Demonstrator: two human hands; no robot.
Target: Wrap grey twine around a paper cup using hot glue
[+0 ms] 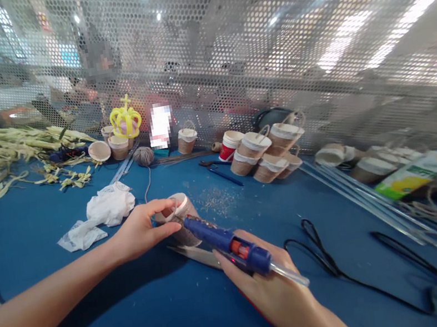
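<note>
My left hand (139,231) is closed on the rim of a small paper cup (186,209), its thumb and fingers pinching the near-left side. The cup is wrapped in a brownish material, and its opening is pale. Wrapped in my right hand (271,284) is a blue glue gun (218,237) with a clear glue stick poking out of its back. Its nozzle end points at the cup beside my left thumb; whether it touches is hidden. Beneath the gun lies a metal blade (201,255), partly covered by my right hand. A grey yarn ball (143,156) trails a strand toward the cup.
Crumpled white tissue (110,206) lies left of the cup. Stacked wrapped cups (269,165), blue pliers (222,174) and long clear glue sticks (369,204) are to the right. A black cord (334,267) loops nearby. A perforated metal screen (196,37) stands behind the blue table.
</note>
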